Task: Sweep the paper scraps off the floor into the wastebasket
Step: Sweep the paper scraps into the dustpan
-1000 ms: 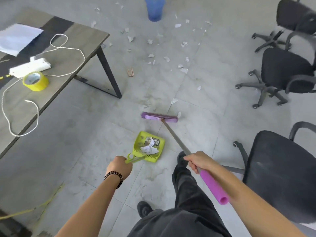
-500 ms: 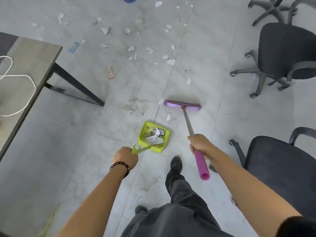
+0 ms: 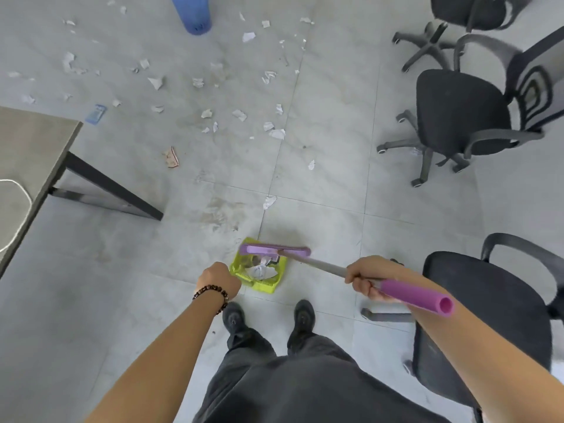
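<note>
My left hand (image 3: 218,280) grips the handle of a lime-green dustpan (image 3: 274,285) that rests on the floor just ahead of my feet, with crumpled paper (image 3: 259,271) inside it. My right hand (image 3: 364,279) holds the purple broom (image 3: 412,293) by its grey shaft. The broom's purple head (image 3: 274,249) lies across the dustpan's far edge. Several white paper scraps (image 3: 276,133) are scattered over the grey tiles further ahead; one scrap (image 3: 269,202) lies closer. A blue wastebasket (image 3: 192,13) stands at the top of the view, cut off by the frame.
A grey table (image 3: 30,154) with black legs juts in from the left, a white cord on it. Black office chairs stand at the right: one (image 3: 464,117) ahead, one (image 3: 476,315) beside my right arm. A blue card (image 3: 96,113) and a brown scrap (image 3: 171,157) lie on the floor.
The broom head has been pulled back toward me, from the tile ahead onto the dustpan's far edge. The scrap beside the pan is no longer visible. The view tilted, and the wastebasket is in view again.
</note>
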### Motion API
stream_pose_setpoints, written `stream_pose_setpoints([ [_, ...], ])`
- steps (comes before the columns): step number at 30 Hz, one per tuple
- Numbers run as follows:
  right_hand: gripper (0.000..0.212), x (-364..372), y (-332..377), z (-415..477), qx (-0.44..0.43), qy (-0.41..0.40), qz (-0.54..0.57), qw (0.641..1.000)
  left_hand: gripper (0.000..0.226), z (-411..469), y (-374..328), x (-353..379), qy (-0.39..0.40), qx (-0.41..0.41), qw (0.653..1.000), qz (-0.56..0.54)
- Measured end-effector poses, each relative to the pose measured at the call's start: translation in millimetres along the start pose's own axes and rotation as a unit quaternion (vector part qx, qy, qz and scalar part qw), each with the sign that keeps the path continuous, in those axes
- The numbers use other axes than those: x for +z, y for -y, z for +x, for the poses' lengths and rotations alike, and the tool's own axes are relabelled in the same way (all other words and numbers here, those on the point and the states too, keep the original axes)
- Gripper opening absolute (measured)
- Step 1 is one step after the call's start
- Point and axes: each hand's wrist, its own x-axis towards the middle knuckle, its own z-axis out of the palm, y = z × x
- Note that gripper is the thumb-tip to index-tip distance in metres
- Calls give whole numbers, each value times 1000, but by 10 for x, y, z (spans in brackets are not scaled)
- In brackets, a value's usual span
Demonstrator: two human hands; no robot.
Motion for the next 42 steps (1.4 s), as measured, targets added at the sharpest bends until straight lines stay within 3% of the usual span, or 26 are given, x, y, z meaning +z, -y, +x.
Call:
stream_pose_setpoints([
  [4, 22, 375, 198, -115, -20, 3, 54, 998, 12, 231, 203, -349, -7, 13, 1000, -22],
  [7, 12, 812, 466, 28, -86, -22, 59, 994, 17, 485, 354, -602, -6, 24, 999, -25],
  [10, 18, 1169, 800, 262, -144, -70, 29, 987, 22, 766, 432, -826, -5, 35, 999, -9],
  [14, 7, 1537, 1072, 591, -101, -76, 125, 984, 10, 1034, 545, -956, 2, 49, 999, 13],
  [16, 11, 1752, 1211, 883, -55, -99, 73, 991, 11, 1243, 643, -1000, 15, 36, 999, 23],
  [19, 13, 1773, 1211, 1031, -71, -130, -14, 989, 12, 1247, 583, -1051, -4, 50, 999, 13],
  [21, 10, 1928, 1132, 1060, -63, -100, -82, 990, 10, 1339, 586, -1137, -7, 44, 999, 8],
  [23, 21, 2084, 907, 947, -5, -47, -151, 987, 7, 1393, 591, -1202, -8, 36, 999, 6],
  [24, 24, 2091, 778, 868, 19, -26, -162, 986, 7, 1401, 572, -1226, -8, 40, 999, 8],
  [28, 22, 1867, 605, 506, 95, -15, -19, 995, 20, 1348, 322, -1313, 5, 64, 998, -9],
  [35, 26, 1659, 782, 229, 46, -21, 161, 986, 24, 1346, 73, -1438, 24, 85, 996, 17],
  [38, 22, 1494, 928, 343, -3, -75, 150, 986, 29, 1343, -15, -1466, 19, 88, 996, 27],
  [42, 29, 1168, 1211, 570, -51, -125, 67, 989, 17, 1435, -186, -1505, 12, 75, 996, 36],
])
